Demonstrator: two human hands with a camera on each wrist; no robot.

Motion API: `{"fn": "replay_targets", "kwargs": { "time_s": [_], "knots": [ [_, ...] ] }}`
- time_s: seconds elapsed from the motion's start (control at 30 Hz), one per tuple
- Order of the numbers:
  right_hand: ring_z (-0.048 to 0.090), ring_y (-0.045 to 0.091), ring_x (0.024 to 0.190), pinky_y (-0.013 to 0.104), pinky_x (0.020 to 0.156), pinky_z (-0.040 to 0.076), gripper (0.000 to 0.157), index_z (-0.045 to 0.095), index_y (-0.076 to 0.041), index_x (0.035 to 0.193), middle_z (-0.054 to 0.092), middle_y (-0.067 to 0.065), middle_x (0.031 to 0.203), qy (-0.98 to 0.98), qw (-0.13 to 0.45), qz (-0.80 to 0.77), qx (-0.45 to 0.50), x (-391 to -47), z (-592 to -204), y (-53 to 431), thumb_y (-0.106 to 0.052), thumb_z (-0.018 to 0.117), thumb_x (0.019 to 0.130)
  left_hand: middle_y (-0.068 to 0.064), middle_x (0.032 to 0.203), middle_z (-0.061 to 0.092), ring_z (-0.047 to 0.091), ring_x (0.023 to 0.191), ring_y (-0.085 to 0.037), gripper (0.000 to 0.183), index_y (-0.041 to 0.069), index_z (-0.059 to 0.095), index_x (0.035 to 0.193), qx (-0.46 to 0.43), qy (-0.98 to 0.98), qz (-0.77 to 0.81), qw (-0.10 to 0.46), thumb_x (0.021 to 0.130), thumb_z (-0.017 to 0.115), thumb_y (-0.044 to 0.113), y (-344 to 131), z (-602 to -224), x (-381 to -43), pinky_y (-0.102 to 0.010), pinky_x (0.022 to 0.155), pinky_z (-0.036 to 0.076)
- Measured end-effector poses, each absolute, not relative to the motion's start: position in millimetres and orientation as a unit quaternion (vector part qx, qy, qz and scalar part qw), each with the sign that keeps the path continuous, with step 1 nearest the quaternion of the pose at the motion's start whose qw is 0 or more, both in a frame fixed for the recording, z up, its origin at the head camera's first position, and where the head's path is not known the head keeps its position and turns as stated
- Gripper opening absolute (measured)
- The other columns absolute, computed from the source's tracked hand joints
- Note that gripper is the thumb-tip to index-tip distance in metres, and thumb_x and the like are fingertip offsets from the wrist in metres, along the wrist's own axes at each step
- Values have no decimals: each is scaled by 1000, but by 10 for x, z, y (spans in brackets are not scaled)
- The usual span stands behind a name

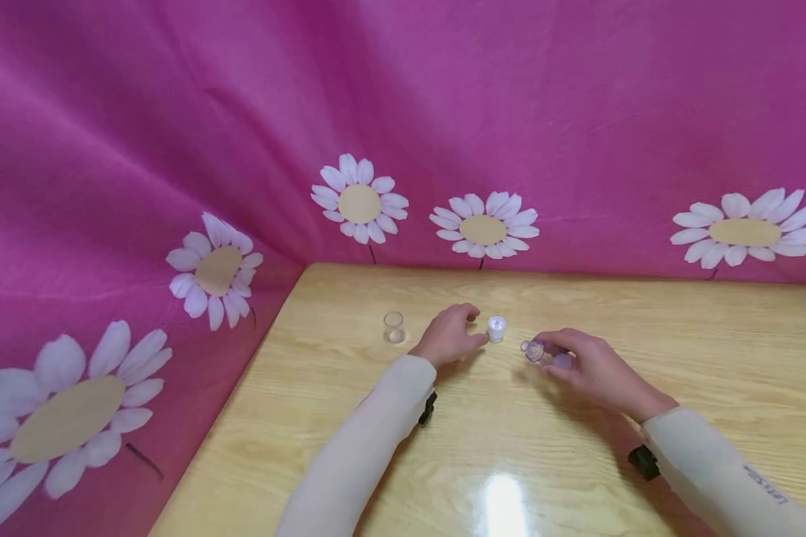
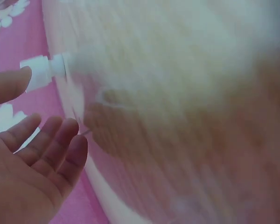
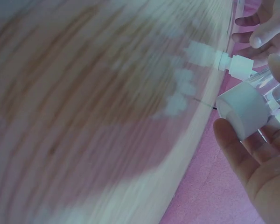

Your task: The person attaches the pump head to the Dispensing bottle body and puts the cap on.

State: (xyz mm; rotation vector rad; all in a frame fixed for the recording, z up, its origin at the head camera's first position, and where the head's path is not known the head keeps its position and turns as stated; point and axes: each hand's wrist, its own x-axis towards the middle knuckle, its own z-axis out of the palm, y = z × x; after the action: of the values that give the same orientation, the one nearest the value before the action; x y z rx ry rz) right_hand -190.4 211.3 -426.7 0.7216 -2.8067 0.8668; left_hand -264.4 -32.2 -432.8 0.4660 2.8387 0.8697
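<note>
Pale sleeves (image 1: 366, 440) are seen nearest the camera, extended over a wooden table (image 1: 275, 418). Farthest left of the small things, a clear cup (image 1: 394, 327) is set upright just beside the left wrist; it could be knocked over if that arm were drawn back carelessly, since its clear wall is easily overlooked. Nothing is gripped by the left hand (image 1: 450, 334): its fingers are loosely bent, and its thumb is held close beside a small white piece (image 1: 497, 331) standing on the table; whether the two are touching cannot be told. That piece could be tipped by a nudge, as its lower part looks narrower. To its right, a clear container (image 1: 533, 350) is grasped between the thumb and fingers of the right hand (image 1: 598, 365), near the white piece but apart from it. It could be dropped if the hold were slackened, being small and apparently smooth. Its clear part is marked by bright glints, and one end is formed by a broad, plain white cylinder (image 3: 242, 109); its contents cannot be made out.
</note>
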Motion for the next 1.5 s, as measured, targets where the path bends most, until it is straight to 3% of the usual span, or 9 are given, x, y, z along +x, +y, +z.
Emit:
{"fn": "replay_targets", "kwargs": {
  "time_s": [0.4, 0.6, 0.73, 1.27, 1.5],
  "knots": [
    [66, 20, 94, 42, 83, 55, 38, 68, -4, 120, 72, 8, 105, -921, 70, 286, 253, -1920, -4239, 2094, -7, 78, 83, -3, 132, 65, 60, 121, -17, 57, 14, 56, 138, 136, 925, 329, 133, 87, 75, 31, -182, -4221, -2775, -31, 105, 47],
    [66, 21, 94, 41, 82, 56, 38, 68, -4, 120, 72, 9, 106, -921, 62, 290, 253, -1919, -4266, 2089, -6, 77, 84, 1, 123, 68, 60, 107, -12, 41, 18, 65, 128, 151, 910, 350, 164, 89, 74, 26, -161, -4253, -2760, -28, 94, 49],
    [65, 19, 93, 41, 81, 55, 38, 67, -5, 121, 72, 7, 106, -922, 58, 289, 250, -1925, -4269, 2104, -7, 77, 84, 2, 117, 70, 59, 99, -9, 34, 18, 69, 123, 149, 912, 346, 158, 90, 74, 25, -137, -4262, -2760, -25, 89, 49],
    [63, 19, 91, 39, 80, 53, 36, 67, -6, 121, 71, 7, 105, -927, 56, 282, 242, -1924, -4238, 2148, -9, 76, 86, 1, 125, 69, 61, 112, -12, 41, 19, 65, 131, 146, 918, 334, 155, 91, 72, 27, -141, -4262, -2754, -28, 99, 48],
    [64, 19, 91, 42, 82, 54, 37, 68, -6, 121, 72, 7, 103, -928, 64, 278, 241, -1940, -4240, 2151, -8, 76, 85, -1, 121, 69, 63, 108, -14, 38, 14, 65, 129, 149, 909, 359, 152, 92, 70, 25, -201, -4266, -2708, -26, 88, 52]
  ]
}}
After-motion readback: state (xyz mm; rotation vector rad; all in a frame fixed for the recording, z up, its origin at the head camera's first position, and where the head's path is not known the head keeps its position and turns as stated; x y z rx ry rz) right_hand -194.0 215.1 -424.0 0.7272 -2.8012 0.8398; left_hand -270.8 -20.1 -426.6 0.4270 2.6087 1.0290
